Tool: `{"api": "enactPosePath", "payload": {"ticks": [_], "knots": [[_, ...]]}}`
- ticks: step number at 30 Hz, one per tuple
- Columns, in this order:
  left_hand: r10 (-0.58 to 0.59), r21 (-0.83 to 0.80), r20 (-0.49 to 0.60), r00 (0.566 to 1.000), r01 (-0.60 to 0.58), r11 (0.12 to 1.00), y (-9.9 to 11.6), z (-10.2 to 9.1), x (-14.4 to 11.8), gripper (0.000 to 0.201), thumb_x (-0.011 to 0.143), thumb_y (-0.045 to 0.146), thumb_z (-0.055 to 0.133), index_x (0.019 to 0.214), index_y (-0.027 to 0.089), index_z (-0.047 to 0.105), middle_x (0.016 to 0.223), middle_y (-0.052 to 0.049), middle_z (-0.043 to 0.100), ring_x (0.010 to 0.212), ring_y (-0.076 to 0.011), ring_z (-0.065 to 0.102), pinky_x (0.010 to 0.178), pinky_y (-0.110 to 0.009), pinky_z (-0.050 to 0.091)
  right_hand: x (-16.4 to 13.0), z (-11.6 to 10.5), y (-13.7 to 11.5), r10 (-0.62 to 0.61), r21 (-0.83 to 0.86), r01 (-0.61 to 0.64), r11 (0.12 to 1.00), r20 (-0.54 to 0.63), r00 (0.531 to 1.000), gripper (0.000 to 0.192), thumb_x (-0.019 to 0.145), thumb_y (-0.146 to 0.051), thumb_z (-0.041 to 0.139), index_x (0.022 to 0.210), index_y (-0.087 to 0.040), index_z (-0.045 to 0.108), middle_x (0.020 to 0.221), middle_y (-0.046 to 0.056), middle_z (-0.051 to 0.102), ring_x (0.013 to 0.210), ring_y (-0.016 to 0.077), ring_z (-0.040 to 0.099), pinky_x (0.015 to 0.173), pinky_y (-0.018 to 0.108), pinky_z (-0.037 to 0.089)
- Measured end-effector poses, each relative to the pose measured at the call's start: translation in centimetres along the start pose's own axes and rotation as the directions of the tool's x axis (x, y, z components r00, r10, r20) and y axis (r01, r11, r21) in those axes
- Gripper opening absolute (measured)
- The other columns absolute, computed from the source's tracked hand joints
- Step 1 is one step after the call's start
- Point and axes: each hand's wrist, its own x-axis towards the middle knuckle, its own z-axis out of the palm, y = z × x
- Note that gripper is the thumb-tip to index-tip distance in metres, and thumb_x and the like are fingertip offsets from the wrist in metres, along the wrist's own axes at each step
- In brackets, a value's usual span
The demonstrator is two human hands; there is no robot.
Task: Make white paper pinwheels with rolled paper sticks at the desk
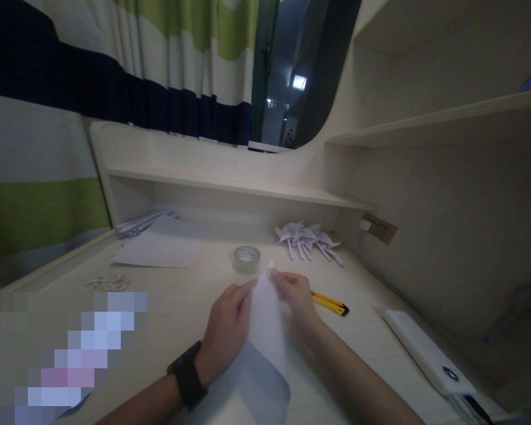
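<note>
A white sheet of paper (265,336) is held up off the desk between both hands, bent so its upper tip rises near the fingertips. My left hand (225,330), with a black watch on the wrist, pinches the paper's left edge. On the right edge my right hand (297,298) pinches it near the top. Just behind the hands stands a roll of clear tape (246,259). A yellow utility knife (330,303) lies on the desk to the right of my right hand.
Several folded paper pinwheels (308,238) lie at the back right. A flat paper sheet (161,248) and paper strips (137,224) lie back left, small bits (108,283) near them. A white slim device (427,352) rests at right. A wall socket (379,227) and shelves (230,186) surround the desk.
</note>
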Motion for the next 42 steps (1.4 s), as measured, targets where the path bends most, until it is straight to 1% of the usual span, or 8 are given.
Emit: {"api": "enactPosePath", "payload": {"ticks": [4, 13, 18, 24, 29, 33, 37, 42], "knots": [[0.012, 0.026, -0.018, 1.000, -0.012, 1.000, -0.3, 0.0, 0.0, 0.033, 0.091, 0.020, 0.040, 0.114, 0.017, 0.064, 0.091, -0.008, 0.066, 0.086, -0.0212, 0.061, 0.079, -0.033, 0.048, -0.1, 0.0, 0.3, 0.004, -0.014, -0.004, 1.000, -0.035, 0.999, 0.036, 0.060, -0.046, 0.074, 0.052, -0.012, 0.063, 0.046, -0.002, 0.048, 0.044, 0.0079, 0.037, 0.044, 0.022, 0.029], [0.007, 0.049, -0.036, 0.999, -0.005, 0.999, -0.5, -0.3, 0.2, 0.034, 0.091, 0.020, 0.040, 0.114, 0.017, 0.065, 0.096, -0.009, 0.068, 0.089, -0.0219, 0.063, 0.082, -0.036, 0.049, -0.5, 0.2, -0.1, 0.029, -0.064, -0.029, 0.998, 0.006, 1.000, 0.040, 0.058, -0.049, 0.074, 0.046, -0.014, 0.060, 0.043, -0.001, 0.047, 0.043, 0.0092, 0.037, 0.044, 0.024, 0.030], [0.004, 0.052, -0.051, 0.999, -0.002, 0.999, -0.6, -0.4, 0.4, 0.034, 0.092, 0.020, 0.040, 0.114, 0.018, 0.065, 0.097, -0.009, 0.068, 0.089, -0.0218, 0.063, 0.081, -0.035, 0.049, -0.3, 0.1, 0.4, 0.076, -0.073, -0.070, 0.995, 0.087, 0.993, 0.044, 0.059, -0.055, 0.071, 0.051, -0.012, 0.063, 0.046, 0.000, 0.051, 0.043, 0.0098, 0.040, 0.044, 0.024, 0.031], [-0.002, 0.077, -0.058, 0.998, 0.007, 0.997, -1.0, -0.4, 0.6, 0.034, 0.092, 0.022, 0.039, 0.114, 0.016, 0.065, 0.097, -0.010, 0.068, 0.089, -0.0221, 0.063, 0.082, -0.036, 0.048, -0.4, 0.0, 0.6, 0.023, -0.113, -0.013, 0.993, 0.090, 0.996, 0.044, 0.063, -0.053, 0.070, 0.050, -0.012, 0.062, 0.045, -0.001, 0.048, 0.044, 0.0087, 0.037, 0.045, 0.023, 0.029], [-0.056, 0.044, -0.080, 0.995, 0.060, 0.997, -0.5, -0.8, 0.8, 0.033, 0.091, 0.025, 0.041, 0.110, 0.017, 0.067, 0.100, -0.009, 0.070, 0.092, -0.0224, 0.064, 0.085, -0.035, 0.048, -0.7, 0.2, 0.2, 0.041, -0.101, -0.030, 0.994, 0.110, 0.993, 0.040, 0.061, -0.050, 0.072, 0.048, -0.012, 0.063, 0.045, -0.001, 0.049, 0.043, 0.0083, 0.036, 0.044, 0.023, 0.029], [-0.139, -0.059, -0.017, 0.990, 0.138, 0.989, 0.1, -1.9, 1.3, 0.032, 0.087, 0.030, 0.048, 0.108, 0.018, 0.069, 0.096, -0.007, 0.072, 0.089, -0.0220, 0.065, 0.082, -0.033, 0.050, -0.8, 0.0, -0.4, 0.084, -0.043, -0.079, 0.996, 0.126, 0.988, 0.035, 0.060, -0.044, 0.074, 0.049, -0.013, 0.064, 0.046, -0.001, 0.051, 0.044, 0.0084, 0.038, 0.045, 0.023, 0.030], [-0.196, -0.179, -0.005, 0.981, 0.192, 0.965, 0.3, -3.2, 2.1, 0.037, 0.083, 0.039, 0.055, 0.107, 0.014, 0.069, 0.065, -0.002, 0.068, 0.058, -0.0170, 0.062, 0.055, -0.026, 0.049, -0.8, -0.5, -1.0, 0.139, -0.043, -0.132, 0.990, 0.243, 0.960, 0.034, 0.060, -0.043, 0.076, 0.049, -0.013, 0.064, 0.047, -0.001, 0.054, 0.043, 0.0080, 0.040, 0.046, 0.023, 0.031], [-0.216, -0.365, 0.085, 0.973, 0.232, 0.902, 0.8, -4.1, 3.2, 0.036, 0.077, 0.041, 0.062, 0.094, 0.011, 0.071, 0.064, -0.002, 0.065, 0.050, -0.0130, 0.055, 0.046, -0.022, 0.044, -1.3, -0.8, -1.3, 0.173, -0.149, -0.118, 0.982, 0.451, 0.875, 0.033, 0.061, -0.043, 0.076, 0.052, -0.012, 0.067, 0.047, -0.001, 0.054, 0.044, 0.0075, 0.039, 0.046, 0.022, 0.027]]}}
